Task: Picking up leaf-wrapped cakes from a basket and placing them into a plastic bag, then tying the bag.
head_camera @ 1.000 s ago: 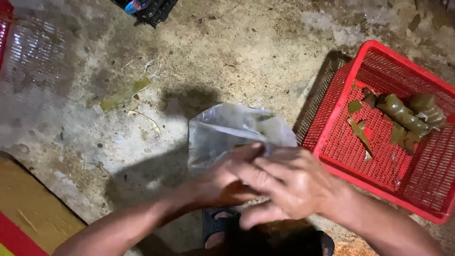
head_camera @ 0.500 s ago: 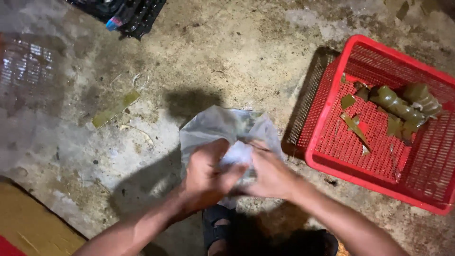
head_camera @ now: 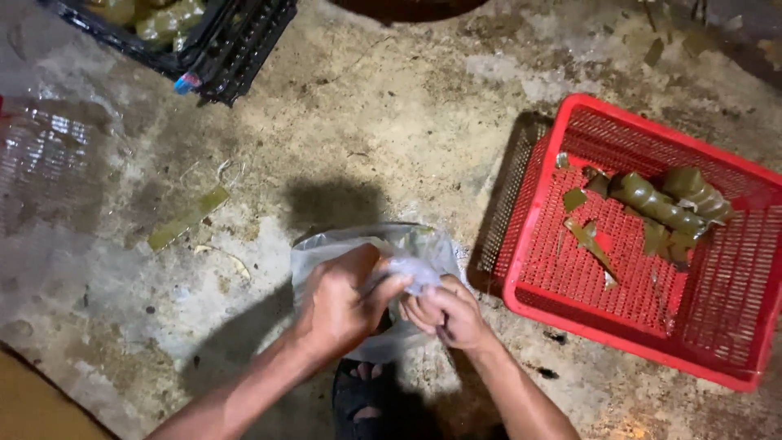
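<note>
Both my hands grip a clear plastic bag (head_camera: 407,244) low over a concrete floor. My left hand (head_camera: 342,301) pinches the bag's near edge with thumb and fingers. My right hand (head_camera: 448,314) is curled shut on the same bunched edge, touching the left. The bag's far part bulges open towards the shadow ahead; I cannot make out what is inside.
A red plastic basket (head_camera: 570,314) to the right holds a few green leaf-wrapped rolls (head_camera: 660,204) and leaf scraps. A black crate (head_camera: 236,49) with green rolls sits top left. Clear plastic (head_camera: 49,155) lies at left, a leaf strip (head_camera: 187,218) on the floor, my sandalled foot (head_camera: 362,391) below.
The view has shifted so the black crate shows more. My hands have worked along the bag's edge and now bunch it tighter; the bag opens out further from me.
</note>
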